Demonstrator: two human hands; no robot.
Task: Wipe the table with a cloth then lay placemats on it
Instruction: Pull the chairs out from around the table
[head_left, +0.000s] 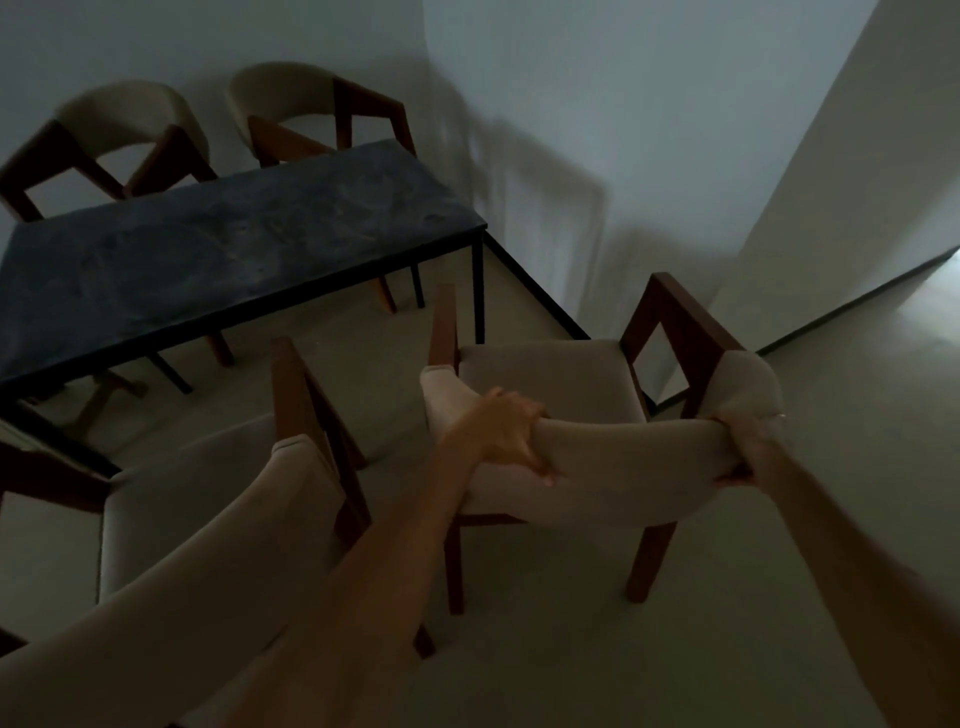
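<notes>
The room is dim. A dark marbled table with thin black legs stands at the upper left; nothing lies on its top. A beige padded chair with a brown wooden frame stands on the floor away from the table's right end. My left hand grips the left part of its curved backrest. My right hand grips the backrest's right end. No cloth or placemat is in view.
A second beige chair stands at the near side of the table, under my left forearm. Two more chairs stand along the far side against the white wall. Pale floor stretches to the right toward a lit doorway.
</notes>
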